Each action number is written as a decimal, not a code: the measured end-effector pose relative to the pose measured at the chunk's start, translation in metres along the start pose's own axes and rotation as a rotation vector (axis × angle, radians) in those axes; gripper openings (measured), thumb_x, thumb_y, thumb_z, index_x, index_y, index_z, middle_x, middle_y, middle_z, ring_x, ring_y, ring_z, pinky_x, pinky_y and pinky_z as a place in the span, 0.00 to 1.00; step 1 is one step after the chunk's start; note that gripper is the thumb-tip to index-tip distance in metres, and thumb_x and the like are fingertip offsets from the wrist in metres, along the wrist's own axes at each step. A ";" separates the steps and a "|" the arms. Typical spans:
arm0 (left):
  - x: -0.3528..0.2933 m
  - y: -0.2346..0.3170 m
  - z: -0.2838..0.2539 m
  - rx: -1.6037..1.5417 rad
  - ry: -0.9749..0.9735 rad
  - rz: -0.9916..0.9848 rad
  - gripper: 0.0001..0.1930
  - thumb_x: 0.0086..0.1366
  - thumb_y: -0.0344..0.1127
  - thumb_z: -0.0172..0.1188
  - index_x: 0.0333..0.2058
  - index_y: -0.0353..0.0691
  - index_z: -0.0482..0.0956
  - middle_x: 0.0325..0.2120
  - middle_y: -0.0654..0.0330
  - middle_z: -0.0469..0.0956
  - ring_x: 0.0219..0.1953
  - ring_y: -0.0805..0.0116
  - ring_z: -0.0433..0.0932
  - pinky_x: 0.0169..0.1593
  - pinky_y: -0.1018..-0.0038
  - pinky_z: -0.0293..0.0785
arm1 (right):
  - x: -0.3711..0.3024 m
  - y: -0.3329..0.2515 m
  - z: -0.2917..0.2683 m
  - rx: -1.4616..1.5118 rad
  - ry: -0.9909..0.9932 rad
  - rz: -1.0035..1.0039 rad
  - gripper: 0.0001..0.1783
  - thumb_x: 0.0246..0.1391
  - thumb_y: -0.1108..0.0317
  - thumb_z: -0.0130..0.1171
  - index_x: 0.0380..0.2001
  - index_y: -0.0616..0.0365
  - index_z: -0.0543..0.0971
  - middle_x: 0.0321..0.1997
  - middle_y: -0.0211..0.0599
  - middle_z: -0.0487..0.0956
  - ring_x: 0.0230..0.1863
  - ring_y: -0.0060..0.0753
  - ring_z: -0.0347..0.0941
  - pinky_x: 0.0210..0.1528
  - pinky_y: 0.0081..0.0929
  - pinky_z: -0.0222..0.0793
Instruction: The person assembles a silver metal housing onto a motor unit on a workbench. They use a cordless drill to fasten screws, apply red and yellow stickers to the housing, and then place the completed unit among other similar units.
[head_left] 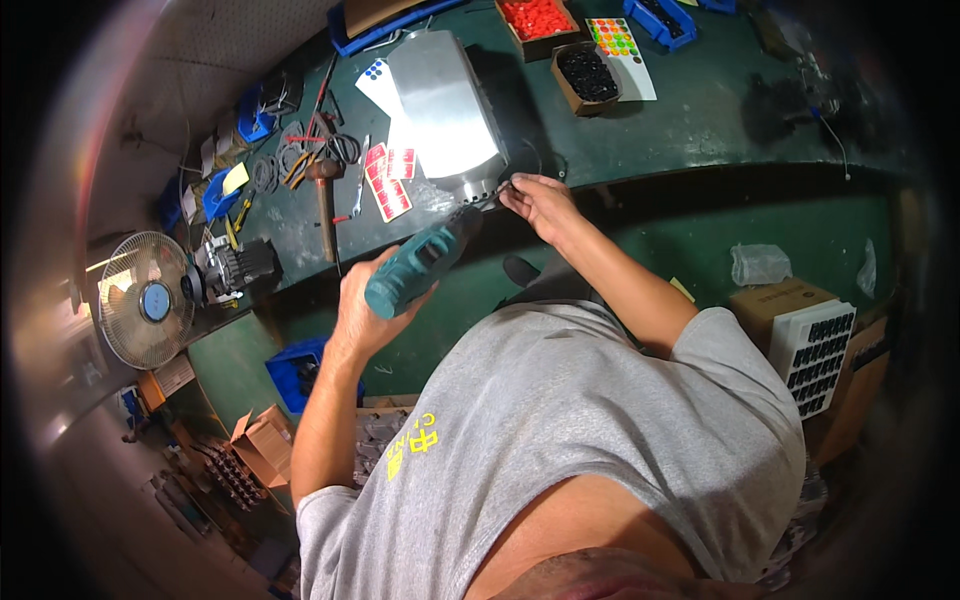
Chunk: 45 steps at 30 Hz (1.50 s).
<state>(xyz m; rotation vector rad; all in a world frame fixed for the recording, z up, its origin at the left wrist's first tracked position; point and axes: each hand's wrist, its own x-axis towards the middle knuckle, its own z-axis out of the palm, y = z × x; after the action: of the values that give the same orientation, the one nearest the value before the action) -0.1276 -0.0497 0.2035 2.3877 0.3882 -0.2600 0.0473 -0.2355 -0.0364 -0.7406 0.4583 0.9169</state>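
My left hand (362, 305) is wrapped round the handle of a teal cordless drill (415, 268). The drill slants up to the right, its dark chuck close to the near end of a silver metal housing (447, 105). That housing is box-like with a rounded top and lies at the front of the green bench. Beside the drill's tip, my right hand (543, 205) has its thumb and fingers pinched together at the housing's lower edge. Whatever those fingers hold is too small and dark to make out. Whether the drill's bit touches a fastener is hidden.
Left of the housing lie red label sheets (386, 185), a hammer (324, 195) and a wrench (361, 180). Behind stand a box of red parts (537, 20) and a box of black parts (587, 77). A fan (147, 300) stands at far left. Cartons (775, 302) sit at right.
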 end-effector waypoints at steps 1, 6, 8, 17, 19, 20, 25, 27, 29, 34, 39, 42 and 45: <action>0.009 0.005 -0.006 0.057 -0.009 0.020 0.16 0.56 0.38 0.72 0.41 0.38 0.82 0.30 0.46 0.84 0.37 0.43 0.84 0.40 0.60 0.80 | 0.002 -0.002 0.004 0.009 0.026 0.009 0.05 0.64 0.77 0.57 0.42 0.67 0.76 0.40 0.45 0.82 0.43 0.39 0.82 0.52 0.35 0.83; 0.052 0.033 -0.035 0.398 -0.147 0.068 0.18 0.55 0.40 0.72 0.42 0.39 0.83 0.32 0.45 0.84 0.37 0.42 0.83 0.41 0.57 0.80 | 0.025 0.007 0.002 0.182 0.059 0.008 0.05 0.63 0.79 0.55 0.41 0.69 0.75 0.40 0.49 0.80 0.42 0.45 0.81 0.52 0.42 0.83; 0.064 0.046 -0.040 0.444 -0.196 0.071 0.18 0.54 0.39 0.72 0.41 0.39 0.82 0.32 0.45 0.83 0.37 0.42 0.83 0.41 0.55 0.79 | 0.029 0.007 0.004 0.220 0.068 0.025 0.05 0.64 0.79 0.54 0.41 0.70 0.75 0.40 0.49 0.80 0.43 0.46 0.81 0.54 0.44 0.83; 0.082 0.057 -0.040 0.537 -0.218 0.187 0.18 0.53 0.37 0.68 0.43 0.39 0.80 0.28 0.44 0.83 0.35 0.44 0.83 0.40 0.53 0.78 | 0.026 0.005 0.012 0.141 0.085 -0.058 0.15 0.62 0.81 0.53 0.51 0.75 0.71 0.43 0.51 0.78 0.44 0.44 0.80 0.54 0.44 0.82; 0.088 0.060 -0.041 0.570 -0.229 0.173 0.18 0.53 0.36 0.68 0.44 0.39 0.80 0.28 0.44 0.83 0.35 0.45 0.84 0.40 0.53 0.78 | 0.022 0.007 0.011 0.093 0.033 -0.095 0.20 0.61 0.81 0.53 0.55 0.77 0.69 0.43 0.48 0.78 0.45 0.42 0.80 0.53 0.43 0.82; 0.092 0.062 -0.041 0.586 -0.234 0.166 0.19 0.53 0.36 0.68 0.44 0.39 0.80 0.28 0.44 0.83 0.35 0.45 0.84 0.40 0.53 0.78 | 0.021 0.007 0.011 0.068 0.008 -0.114 0.22 0.60 0.81 0.53 0.58 0.78 0.68 0.42 0.46 0.78 0.45 0.40 0.80 0.53 0.42 0.82; 0.110 0.072 -0.044 0.629 -0.267 0.192 0.17 0.54 0.36 0.68 0.42 0.38 0.81 0.28 0.45 0.83 0.34 0.46 0.84 0.39 0.55 0.79 | 0.013 0.002 0.017 -0.117 -0.018 -0.053 0.35 0.59 0.77 0.57 0.67 0.78 0.59 0.47 0.43 0.78 0.47 0.36 0.78 0.52 0.39 0.80; 0.121 0.077 -0.044 0.635 -0.289 0.203 0.16 0.54 0.36 0.68 0.42 0.38 0.82 0.28 0.46 0.83 0.34 0.47 0.84 0.39 0.56 0.80 | 0.011 -0.001 0.017 -0.131 -0.017 -0.053 0.33 0.59 0.77 0.58 0.65 0.76 0.62 0.46 0.40 0.78 0.45 0.33 0.78 0.49 0.37 0.81; 0.131 0.081 -0.044 0.616 -0.310 0.197 0.15 0.54 0.36 0.68 0.40 0.38 0.82 0.28 0.46 0.84 0.34 0.47 0.84 0.39 0.56 0.80 | 0.000 -0.007 0.026 -0.143 0.010 -0.055 0.28 0.58 0.77 0.58 0.61 0.73 0.68 0.43 0.35 0.78 0.43 0.29 0.77 0.46 0.34 0.82; 0.146 0.077 -0.044 0.582 -0.329 0.173 0.14 0.54 0.38 0.70 0.38 0.39 0.84 0.30 0.47 0.84 0.35 0.47 0.85 0.40 0.58 0.81 | 0.008 -0.011 0.010 -0.262 0.072 -0.213 0.19 0.58 0.75 0.60 0.53 0.68 0.77 0.37 0.35 0.80 0.36 0.27 0.79 0.35 0.28 0.82; 0.149 0.075 -0.042 0.545 -0.319 0.105 0.14 0.56 0.42 0.72 0.38 0.40 0.86 0.30 0.49 0.85 0.34 0.50 0.85 0.40 0.61 0.81 | 0.052 -0.049 -0.041 -0.578 0.212 -0.548 0.15 0.56 0.70 0.62 0.44 0.70 0.81 0.34 0.41 0.84 0.33 0.28 0.82 0.32 0.27 0.79; 0.151 0.084 -0.041 0.531 -0.334 0.036 0.15 0.56 0.41 0.71 0.40 0.40 0.85 0.31 0.49 0.84 0.36 0.49 0.84 0.41 0.60 0.80 | 0.090 -0.062 -0.071 -0.952 0.146 -0.710 0.15 0.54 0.70 0.62 0.43 0.67 0.82 0.37 0.49 0.85 0.37 0.40 0.84 0.40 0.35 0.80; 0.152 0.087 -0.038 0.464 -0.318 -0.027 0.15 0.57 0.42 0.71 0.39 0.40 0.85 0.30 0.49 0.84 0.36 0.48 0.84 0.41 0.59 0.80 | 0.118 -0.070 -0.070 -1.341 0.104 -0.690 0.15 0.52 0.69 0.64 0.44 0.62 0.82 0.42 0.52 0.83 0.45 0.52 0.82 0.48 0.43 0.78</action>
<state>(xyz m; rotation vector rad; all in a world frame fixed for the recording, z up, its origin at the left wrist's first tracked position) 0.0480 -0.0552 0.2405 2.7258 0.2264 -0.8059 0.1667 -0.2511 -0.1330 -2.0064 -0.4232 0.4189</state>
